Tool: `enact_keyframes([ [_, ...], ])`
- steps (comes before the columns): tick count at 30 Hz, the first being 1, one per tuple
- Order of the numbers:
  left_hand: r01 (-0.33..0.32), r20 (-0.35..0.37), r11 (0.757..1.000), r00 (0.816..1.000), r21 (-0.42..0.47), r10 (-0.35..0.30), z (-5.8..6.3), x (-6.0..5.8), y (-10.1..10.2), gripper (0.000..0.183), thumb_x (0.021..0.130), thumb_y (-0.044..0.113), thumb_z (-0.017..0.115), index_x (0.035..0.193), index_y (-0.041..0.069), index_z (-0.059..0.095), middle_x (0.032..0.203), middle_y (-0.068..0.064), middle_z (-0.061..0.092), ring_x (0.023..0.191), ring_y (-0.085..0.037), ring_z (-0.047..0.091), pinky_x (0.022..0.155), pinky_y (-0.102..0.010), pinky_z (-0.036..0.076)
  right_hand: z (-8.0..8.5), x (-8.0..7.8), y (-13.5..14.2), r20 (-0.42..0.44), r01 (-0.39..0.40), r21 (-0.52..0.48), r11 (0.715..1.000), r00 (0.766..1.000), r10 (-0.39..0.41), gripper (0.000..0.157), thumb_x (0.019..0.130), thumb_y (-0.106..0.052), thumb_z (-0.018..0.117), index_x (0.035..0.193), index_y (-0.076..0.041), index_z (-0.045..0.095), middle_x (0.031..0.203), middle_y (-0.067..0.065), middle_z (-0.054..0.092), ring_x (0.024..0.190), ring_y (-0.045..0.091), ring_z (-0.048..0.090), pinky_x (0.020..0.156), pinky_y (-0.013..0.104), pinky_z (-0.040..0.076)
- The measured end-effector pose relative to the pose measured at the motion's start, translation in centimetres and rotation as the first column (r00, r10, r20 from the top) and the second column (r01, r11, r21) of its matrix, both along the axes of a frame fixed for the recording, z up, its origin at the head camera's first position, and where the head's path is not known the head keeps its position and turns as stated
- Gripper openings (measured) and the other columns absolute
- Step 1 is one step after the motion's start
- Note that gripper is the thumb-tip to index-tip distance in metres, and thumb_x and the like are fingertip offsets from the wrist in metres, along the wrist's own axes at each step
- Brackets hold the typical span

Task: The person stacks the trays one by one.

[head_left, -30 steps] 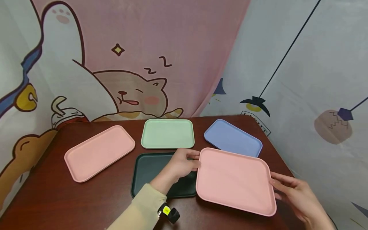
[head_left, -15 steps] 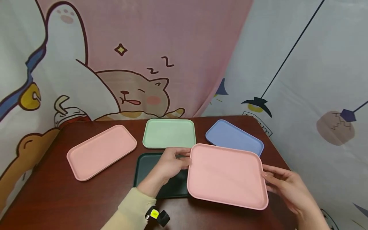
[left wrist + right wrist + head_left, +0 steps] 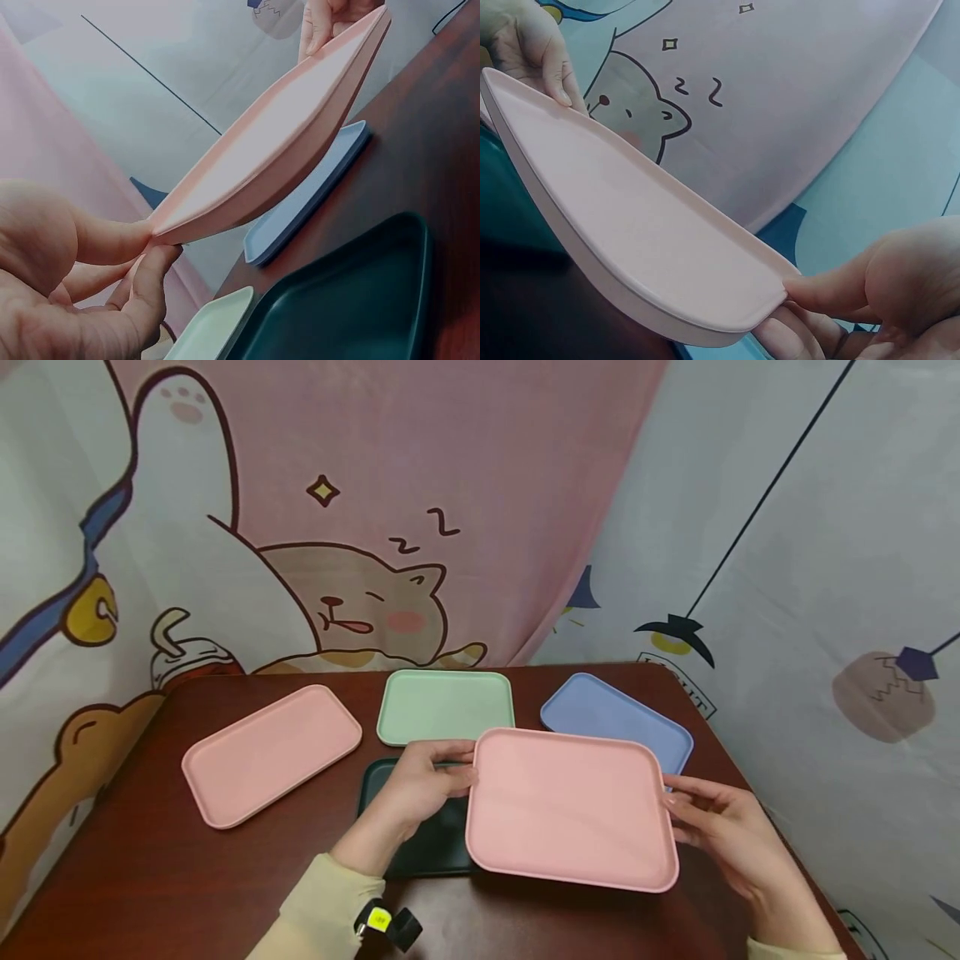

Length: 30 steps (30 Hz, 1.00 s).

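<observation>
A large pink tray (image 3: 572,814) is held up off the table between both hands, its inside facing me. My left hand (image 3: 420,789) pinches its left edge, thumb on the rim and fingers beneath, as the left wrist view shows. At the opposite edge my right hand (image 3: 723,831) pinches the rim the same way, seen close in the right wrist view. Below and partly behind the pink tray lies a dark green tray (image 3: 431,839), its right part hidden. A blue tray (image 3: 611,714) lies behind at the right, its near edge covered by the held tray.
On the brown table (image 3: 150,877), a light green tray (image 3: 446,706) lies at the back middle and a narrower pink tray (image 3: 272,756) lies slanted at the left. A printed cat curtain (image 3: 480,510) hangs right behind the table's back edge.
Both hands have carried the large pink tray left and slightly up in the head view, so it covers more of the dark green tray. The other trays stay put; the view has shifted slightly.
</observation>
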State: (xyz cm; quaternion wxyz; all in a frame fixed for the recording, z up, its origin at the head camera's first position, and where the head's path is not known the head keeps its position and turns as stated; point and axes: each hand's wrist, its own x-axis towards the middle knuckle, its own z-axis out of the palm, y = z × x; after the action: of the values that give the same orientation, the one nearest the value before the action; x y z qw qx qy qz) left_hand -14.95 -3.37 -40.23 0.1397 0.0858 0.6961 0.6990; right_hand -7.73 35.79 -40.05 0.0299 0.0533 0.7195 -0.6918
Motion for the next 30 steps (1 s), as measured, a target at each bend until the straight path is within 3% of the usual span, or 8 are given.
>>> enact_keyframes([
  [4, -0.018, 0.007, 1.000, 1.000, 0.009, 0.018, -0.2, 0.0, -0.7, 0.037, 0.100, -0.006, 0.067, 0.137, -0.007, 0.065, 0.121, -0.020, 0.065, 0.104, -0.027, 0.072, 0.090, -0.041, 0.062, -0.1, -0.5, -0.8, -0.004, 0.003, -0.012, 1.000, 1.000, -0.003, 0.026, 0.102, 0.002, 0.067, 0.126, -0.003, 0.075, 0.101, 0.008, 0.076, 0.090, 0.017, 0.075, 0.070, 0.038, 0.066],
  [10, -0.053, 0.017, 0.999, 0.998, 0.002, 0.053, -0.4, 0.1, -2.0, 0.037, 0.100, -0.008, 0.067, 0.137, -0.007, 0.065, 0.120, -0.020, 0.066, 0.103, -0.026, 0.072, 0.089, -0.040, 0.062, -0.1, -1.3, -2.3, -0.005, -0.008, 0.008, 1.000, 1.000, 0.008, 0.033, 0.101, 0.002, 0.070, 0.132, 0.013, 0.065, 0.097, 0.011, 0.072, 0.087, 0.016, 0.074, 0.070, 0.038, 0.066],
  [30, -0.114, 0.033, 0.993, 0.993, -0.014, 0.114, -0.6, 0.5, -5.2, 0.040, 0.099, -0.011, 0.066, 0.138, -0.007, 0.065, 0.124, -0.023, 0.064, 0.101, -0.027, 0.072, 0.088, -0.038, 0.063, -0.6, -2.6, -5.8, 0.007, -0.034, 0.012, 0.999, 0.999, 0.033, 0.043, 0.101, 0.004, 0.068, 0.137, 0.022, 0.054, 0.098, 0.011, 0.070, 0.084, 0.014, 0.072, 0.069, 0.034, 0.065],
])
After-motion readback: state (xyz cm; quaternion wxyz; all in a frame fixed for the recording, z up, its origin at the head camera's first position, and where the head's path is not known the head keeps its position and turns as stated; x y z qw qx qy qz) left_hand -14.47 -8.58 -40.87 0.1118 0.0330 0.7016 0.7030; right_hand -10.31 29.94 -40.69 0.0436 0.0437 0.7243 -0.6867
